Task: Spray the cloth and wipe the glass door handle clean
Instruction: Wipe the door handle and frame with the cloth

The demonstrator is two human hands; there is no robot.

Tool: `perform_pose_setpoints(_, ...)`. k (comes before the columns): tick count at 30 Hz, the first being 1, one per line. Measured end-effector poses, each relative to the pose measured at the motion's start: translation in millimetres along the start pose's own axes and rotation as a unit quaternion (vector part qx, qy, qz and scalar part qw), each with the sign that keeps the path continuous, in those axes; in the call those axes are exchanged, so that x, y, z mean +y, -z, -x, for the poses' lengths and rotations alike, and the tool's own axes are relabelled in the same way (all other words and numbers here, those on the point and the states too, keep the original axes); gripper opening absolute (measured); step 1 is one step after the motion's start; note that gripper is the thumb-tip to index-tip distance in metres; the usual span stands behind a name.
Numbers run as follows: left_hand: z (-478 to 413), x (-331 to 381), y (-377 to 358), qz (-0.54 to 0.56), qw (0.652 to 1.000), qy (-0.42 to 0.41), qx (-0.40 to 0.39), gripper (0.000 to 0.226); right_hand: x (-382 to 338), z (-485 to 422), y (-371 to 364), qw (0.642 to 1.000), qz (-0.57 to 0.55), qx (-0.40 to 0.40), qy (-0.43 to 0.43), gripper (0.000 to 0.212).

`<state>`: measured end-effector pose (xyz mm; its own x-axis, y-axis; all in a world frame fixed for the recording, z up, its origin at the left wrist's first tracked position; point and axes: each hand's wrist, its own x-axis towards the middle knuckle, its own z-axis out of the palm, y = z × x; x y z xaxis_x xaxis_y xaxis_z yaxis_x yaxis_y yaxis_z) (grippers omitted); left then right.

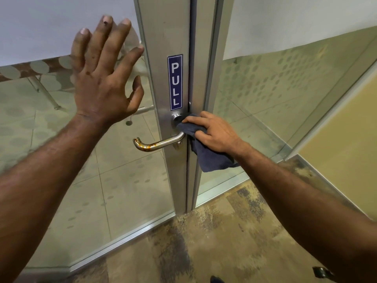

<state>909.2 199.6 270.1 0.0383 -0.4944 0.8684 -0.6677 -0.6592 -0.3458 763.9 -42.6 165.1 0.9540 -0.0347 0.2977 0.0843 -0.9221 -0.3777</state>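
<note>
Both bare forearms reach up from the bottom edge toward the door's metal frame (163, 37), which carries a blue PULL sign (175, 82). Left of that sign, the left hand (102, 78) is spread flat with fingers released and splayed against the glass panel (122, 190), grasping nothing. Just below the sign, the right hand (212, 131) has its fingers curled around a dark blue cloth (212, 158), pressing a bunched part of it against the round lock fitting (177, 119) on the frame. Loose cloth hangs down under the wrist. Below the sign and left of the cloth, the curved door handle (159, 142) sticks out leftward, with rust-coloured stains along its bend. Mottled brown carpet (214, 242) lies at the foot of the frame.
</note>
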Motion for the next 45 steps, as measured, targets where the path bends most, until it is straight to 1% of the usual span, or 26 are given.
perform_pose_setpoints(3,3.7,-1.3,-2.4,-0.02,0.999,-0.026,-0.018,0.051,-0.2,7.2,-5.2,0.999,-0.04,0.034,-0.003,0.049)
perform_pose_setpoints(5,5.1,-2.9,-4.0,-0.032,0.999,-0.034,-0.022,0.052,-1.2,12.6,-10.0,0.99,-0.101,0.1,-0.014,0.051)
perform_pose_setpoints(6,5.5,-2.9,-4.7,-0.032,0.999,-0.032,-0.023,0.052,-0.6,16.9,-12.3,0.979,-0.141,0.145,-0.034,0.051)
perform_pose_setpoints(8,5.9,-1.6,-6.9,-0.033,0.999,-0.028,-0.024,0.051,1.0,24.2,-14.6,0.942,-0.219,0.237,-0.086,0.05)
perform_pose_setpoints(9,6.1,-0.7,-7.5,-0.034,0.999,-0.028,-0.026,0.051,0.9,25.4,-14.9,0.928,-0.243,0.267,-0.095,0.05)
perform_pose_setpoints(10,6.4,0.2,-7.6,-0.036,0.998,-0.03,-0.028,0.051,-0.2,24.1,-14.8,0.923,-0.248,0.282,-0.087,0.049)
perform_pose_setpoints(12,6.6,0.5,-7.7,-0.039,0.998,-0.031,-0.03,0.051,-6.9,15.2,-18.3,0.936,-0.217,0.276,-0.034,0.047)
perform_pose_setpoints(14,6.3,0.3,-7.7,-0.041,0.998,-0.031,-0.029,0.051,-19.3,4.2,-28.0,0.953,-0.191,0.237,0.001,0.045)
perform_pose_setpoints(16,6.3,-0.3,-8.1,-0.042,0.998,-0.034,-0.03,0.052,-33.9,0.1,-44.5,0.965,-0.163,0.204,-0.001,0.043)
perform_pose_setpoints(19,6.8,-0.7,-8.8,-0.043,0.998,-0.034,-0.027,0.052,-46.6,8.4,-62.3,0.97,-0.136,0.202,-0.028,0.04)
perform_pose_setpoints(23,5.5,1.0,-8.4,-0.049,0.998,-0.032,-0.021,0.051,-33.7,25.8,-61.7,0.975,-0.133,0.18,0.002,0.039)
perform_pose_setpoints(25,4.3,1.7,-7.5,-0.048,0.998,-0.032,-0.021,0.05,-23.1,38.5,-63.3,0.969,-0.167,0.184,-0.004,0.04)
perform_pose_setpoints(27,3.7,2.1,-7.0,-0.049,0.998,-0.032,-0.024,0.049,-15.6,51.4,-66.7,0.953,-0.211,0.208,-0.056,0.038)
perform_pose_setpoints(30,4.2,1.6,-6.3,-0.052,0.998,-0.028,-0.028,0.049,-16.6,56.9,-68.5,0.915,-0.267,0.274,-0.13,0.036)
perform_pose_setpoints(32,4.2,2.1,-6.0,-0.055,0.998,-0.028,-0.032,0.049,-23.6,44.0,-62.1,0.888,-0.298,0.318,-0.147,0.037)
perform_pose_setpoints(34,4.3,2.8,-5.7,-0.057,0.997,-0.032,-0.034,0.048,-35.5,23.3,-51.4,0.878,-0.312,0.335,-0.141,0.04)
perform_pose_setpoints(35,4.4,2.4,-5.6,-0.058,0.997,-0.033,-0.035,0.048,-43.0,13.6,-47.5,0.882,-0.309,0.331,-0.134,0.041)
perform_pose_setpoints(36,4.5,2.0,-5.5,-0.058,0.997,-0.032,-0.037,0.049,-51.0,6.1,-46.2,0.893,-0.296,0.316,-0.125,0.043)
perform_pose_setpoints(39,5.1,2.0,-5.1,-0.055,0.998,-0.028,-0.034,0.048,-75.1,4.8,-61.7,0.951,-0.178,0.237,-0.09,0.044)
perform_pose_setpoints(40,5.2,2.1,-5.0,-0.057,0.997,-0.028,-0.032,0.048,-81.0,9.3,-68.9,0.96,-0.146,0.224,-0.08,0.045)
perform_pose_setpoints(43,4.8,2.7,-5.8,-0.064,0.997,-0.031,-0.029,0.048,-86.8,22.6,-79.7,0.968,-0.099,0.22,-0.075,0.046)
perform_pose_setpoints(45,4.8,2.5,-6.5,-0.056,0.998,-0.031,-0.028,0.047,-85.9,34.2,-79.3,0.972,-0.078,0.214,-0.052,0.048)
